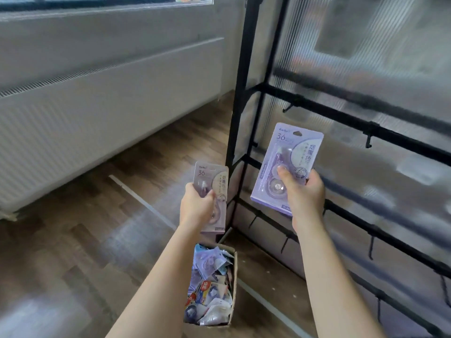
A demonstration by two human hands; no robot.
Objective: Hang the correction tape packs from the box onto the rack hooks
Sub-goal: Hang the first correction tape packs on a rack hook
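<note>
The right hand pinches a purple correction tape pack upright, its hang hole on top. The nearest rack hook sits just above. The left hand grips another pack, farther away.

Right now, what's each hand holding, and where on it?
Left hand grips a pale purple correction tape blister pack at its middle. Right hand pinches a larger-looking purple pack at its lower right, thumb on the blister.

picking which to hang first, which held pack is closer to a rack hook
The pack in the right hand: that purple pack is raised in front of the rack, near a hook. The left hand's pack sits lower, left of the frame.
</note>
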